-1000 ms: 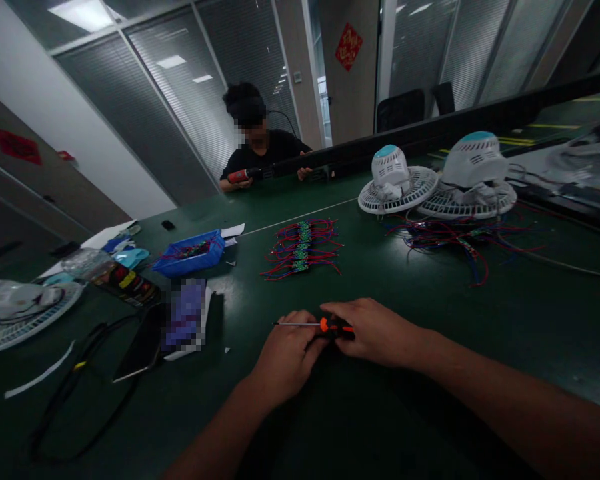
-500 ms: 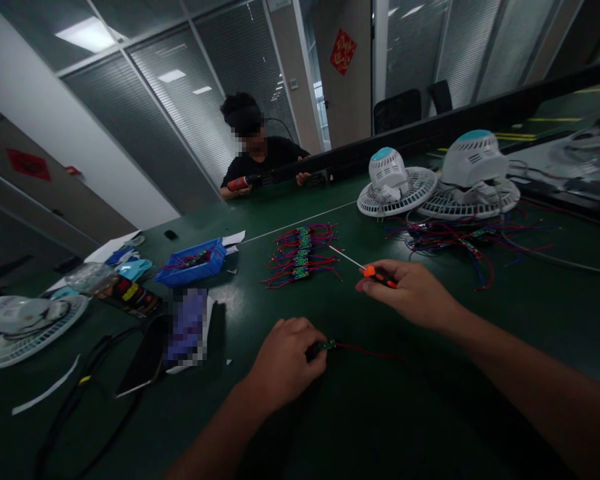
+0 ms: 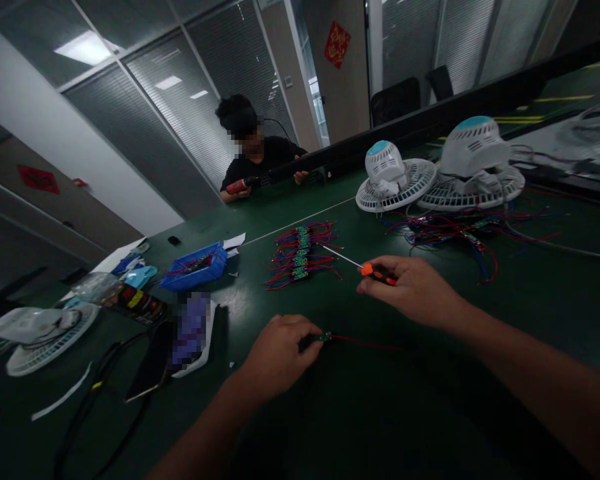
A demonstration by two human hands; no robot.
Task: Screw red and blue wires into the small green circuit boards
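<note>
"Any writing you can read?"
"No. The red diamond poster [image 3: 337, 44] on the door carries gold characters, too blurred to make out. The dark packet [image 3: 143, 305], near ten o'clock from the left hand [image 3: 280, 350], shows yellow print, blurred too."
"And that hand?"
"It pinches a small green circuit board [image 3: 325, 337] at its three o'clock, with a thin red wire [image 3: 365, 343] trailing off."
"The right hand [image 3: 415, 288]?"
"At two o'clock, gripping a screwdriver [image 3: 380, 275]: black-and-orange handle, slim metal shaft."
"Around them?"
"At twelve o'clock, a row of green boards [image 3: 301, 253] bristling with red and blue wires on the smooth green bench [image 3: 253, 283]. Towards one or two, white slotted fan units [image 3: 386, 167]."
</note>
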